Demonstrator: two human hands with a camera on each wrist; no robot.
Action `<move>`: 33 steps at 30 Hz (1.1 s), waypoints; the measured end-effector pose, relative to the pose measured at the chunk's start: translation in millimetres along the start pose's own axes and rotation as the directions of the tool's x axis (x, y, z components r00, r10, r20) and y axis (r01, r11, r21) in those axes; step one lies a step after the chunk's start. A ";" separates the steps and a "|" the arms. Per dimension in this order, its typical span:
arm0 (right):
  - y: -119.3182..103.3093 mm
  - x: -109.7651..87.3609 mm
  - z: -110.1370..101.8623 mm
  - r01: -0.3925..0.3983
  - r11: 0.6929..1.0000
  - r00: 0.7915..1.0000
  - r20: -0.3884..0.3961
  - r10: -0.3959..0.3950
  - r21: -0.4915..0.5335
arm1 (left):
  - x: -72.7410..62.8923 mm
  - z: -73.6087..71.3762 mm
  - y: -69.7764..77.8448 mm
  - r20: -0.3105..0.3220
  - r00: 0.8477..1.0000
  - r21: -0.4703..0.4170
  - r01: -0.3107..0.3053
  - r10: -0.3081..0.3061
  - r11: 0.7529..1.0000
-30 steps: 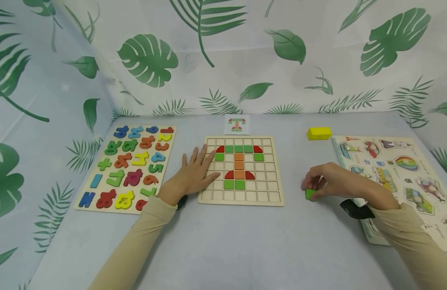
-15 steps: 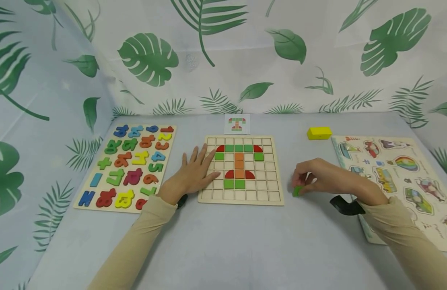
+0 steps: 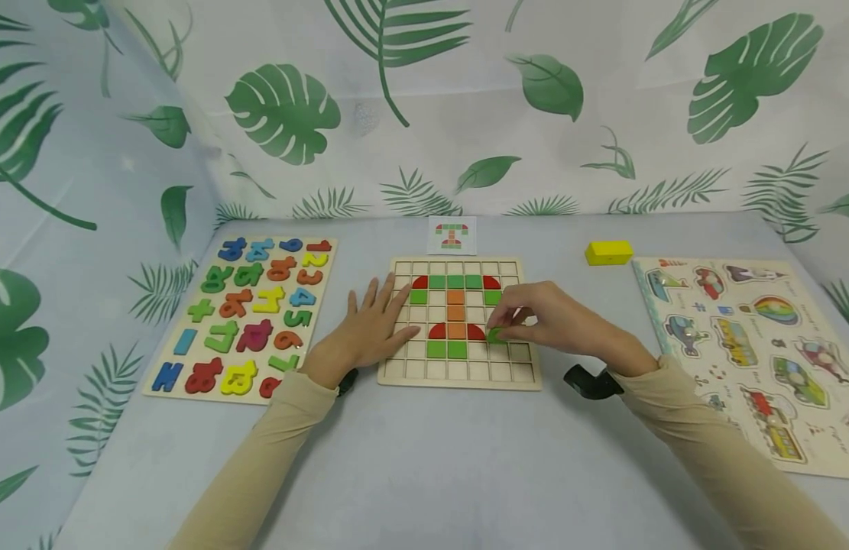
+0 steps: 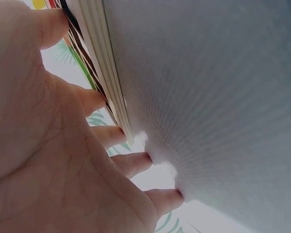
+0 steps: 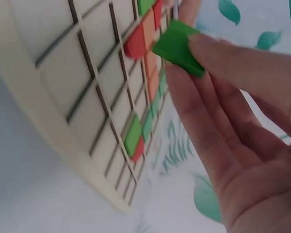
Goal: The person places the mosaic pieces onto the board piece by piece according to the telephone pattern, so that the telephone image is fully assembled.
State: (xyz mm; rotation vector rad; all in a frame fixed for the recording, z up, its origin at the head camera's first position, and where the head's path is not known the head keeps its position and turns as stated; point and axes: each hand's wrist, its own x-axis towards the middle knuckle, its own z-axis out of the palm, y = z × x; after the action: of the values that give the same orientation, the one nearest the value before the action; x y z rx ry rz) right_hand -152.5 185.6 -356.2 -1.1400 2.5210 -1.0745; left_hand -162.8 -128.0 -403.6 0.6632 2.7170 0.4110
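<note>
A wooden grid board [image 3: 458,379] lies mid-table, with green, red and orange tiles set in a T-like figure. My left hand [image 3: 362,330] rests at its left side, fingers spread straight, thumb and fingertips over the frame; in the left wrist view the fingers [image 4: 131,164] reach past the board's edge. Over the right part of the grid, my right hand [image 3: 551,317] pinches a green square tile [image 5: 177,46] between thumb and fingers. In the head view this tile is just right of the lower red quarter-round tile [image 3: 475,331].
A small pattern card [image 3: 452,235] lies behind the grid board. The number puzzle board [image 3: 211,317] is at left, the picture puzzle board [image 3: 730,374] at right. A yellow block [image 3: 608,253] stands at the back right, before a leaf-print cloth [image 3: 424,114].
My right hand has carried the green tile leftward from the bare table beside the picture puzzle to over the grid board. The left hand stays in place.
</note>
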 end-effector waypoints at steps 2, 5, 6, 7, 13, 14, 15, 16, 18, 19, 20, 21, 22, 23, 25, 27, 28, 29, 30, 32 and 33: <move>-0.9 3.4 5.0 -0.015 1.000 1.000 -0.023 0.016 0.014 | -0.4 -0.4 0.2 0.000 1.000 -0.002 0.003 -0.003 1.000; -0.3 6.5 12.0 -0.043 0.998 0.998 -0.037 0.044 0.047 | -1.7 -1.5 1.4 0.002 1.000 -0.001 0.005 -0.005 1.000; 0.2 7.3 14.3 -0.050 0.997 0.998 -0.034 0.052 0.060 | -2.1 -1.9 1.9 0.003 1.000 -0.001 0.006 -0.006 1.000; 1.5 8.0 16.5 -0.056 0.996 0.998 -0.031 0.059 0.068 | -2.4 -2.1 2.1 0.003 1.000 -0.001 0.007 -0.007 1.000; 7.7 9.6 26.0 -0.080 0.992 0.997 -0.001 0.081 0.095 | -1.9 -1.4 1.6 0.000 1.000 -0.005 0.005 -0.005 1.000; 8.3 9.5 27.0 -0.082 0.992 0.997 0.002 0.083 0.095 | -1.7 -1.2 1.4 0.000 1.000 -0.004 0.006 -0.006 1.000; 8.8 9.5 27.9 -0.083 0.992 0.997 0.005 0.083 0.098 | -1.8 -1.2 1.3 0.002 1.000 -0.002 0.007 -0.007 1.000; 9.0 9.4 28.7 -0.083 0.991 0.997 0.009 0.083 0.102 | -1.6 -1.0 1.1 0.002 1.000 -0.001 0.008 -0.008 1.000; 9.3 9.2 30.1 -0.083 0.991 0.997 0.015 0.081 0.105 | -1.4 -1.0 0.7 0.003 1.000 0.000 0.010 -0.010 1.000; 9.1 9.3 30.6 -0.082 0.991 0.997 0.018 0.080 0.108 | -1.4 -1.0 0.7 0.004 1.000 0.000 0.011 -0.011 1.000; 8.8 9.2 31.0 -0.081 0.991 0.997 0.022 0.079 0.110 | -1.5 -1.1 0.7 0.006 1.000 0.001 0.012 -0.012 1.000; 8.6 9.2 31.4 -0.081 0.991 0.997 0.025 0.078 0.111 | -1.5 -1.2 0.8 0.006 1.000 0.000 0.012 -0.012 1.000; 8.3 9.2 31.7 -0.080 0.991 0.997 0.028 0.077 0.109 | -1.6 -1.3 0.9 0.007 1.000 -0.001 0.012 -0.012 1.000; 8.1 9.2 31.9 -0.078 0.991 0.997 0.030 0.076 0.107 | -1.6 -1.4 1.0 0.008 1.000 -0.002 0.012 -0.012 1.000; 7.5 9.7 32.2 -0.069 0.993 0.997 0.033 0.067 0.095 | -1.7 -1.5 1.3 0.011 1.000 -0.003 0.013 -0.013 1.000; 7.0 10.2 32.4 -0.059 0.995 0.998 0.036 0.056 0.075 | -1.8 -1.5 1.3 0.011 1.000 -0.005 0.012 -0.012 1.000; 6.8 10.5 32.4 -0.053 0.997 0.998 0.039 0.051 0.060 | -1.6 -1.4 1.1 0.009 1.000 -0.007 0.011 -0.011 1.000; 6.6 10.9 32.5 -0.046 0.998 0.998 0.041 0.044 0.045 | -1.5 -1.3 1.0 0.008 1.000 -0.007 0.010 -0.010 1.000; 6.4 11.3 32.5 -0.039 0.999 0.998 0.044 0.038 0.025 | -1.4 -1.3 0.9 0.006 1.000 -0.010 0.008 -0.008 1.000; 5.9 12.0 32.6 -0.031 1.000 0.998 0.052 0.031 -0.008 | -1.4 -1.6 0.8 0.004 1.000 -0.009 0.009 -0.009 1.000; 5.6 12.5 32.8 -0.026 0.999 0.998 0.057 0.028 -0.023 | -1.4 -1.8 0.8 0.003 1.000 -0.010 0.009 -0.009 1.000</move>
State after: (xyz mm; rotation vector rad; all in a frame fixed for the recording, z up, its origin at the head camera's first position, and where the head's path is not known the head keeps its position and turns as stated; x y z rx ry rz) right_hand -150.6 161.4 -382.2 -1.1225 2.5035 -0.9950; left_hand -162.0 -128.3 -401.3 0.6486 2.7119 0.4208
